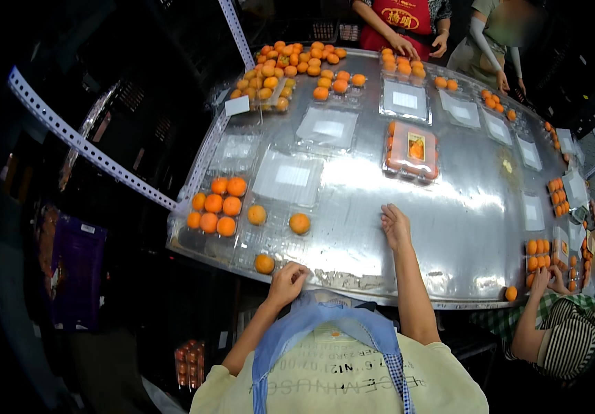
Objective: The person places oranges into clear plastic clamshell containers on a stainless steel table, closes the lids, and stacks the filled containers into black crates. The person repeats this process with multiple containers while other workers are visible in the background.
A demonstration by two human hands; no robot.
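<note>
My left hand [288, 282] is at the table's near edge, fingers curled, just right of an orange fruit [264, 264]; whether it holds something small cannot be told. My right hand [395, 225] hovers or rests over the bare metal, holding nothing visible. Two more fruits, one of them a round orange fruit [299, 223], lie in the clear plastic clamshell [276, 243] by my left hand, whose lid [288, 177] lies folded back. Left of it, another open clamshell holds several orange fruits [214, 203]. Beyond my right hand sits a closed, labelled clamshell of fruits [412, 150].
The metal table [359, 207] bears a fruit pile [276, 72] at far left and open clamshells along its far side. A perforated metal post [90, 147] stands left. One co-worker in a red apron [398, 20] stands opposite; another in stripes [569, 336] works at right.
</note>
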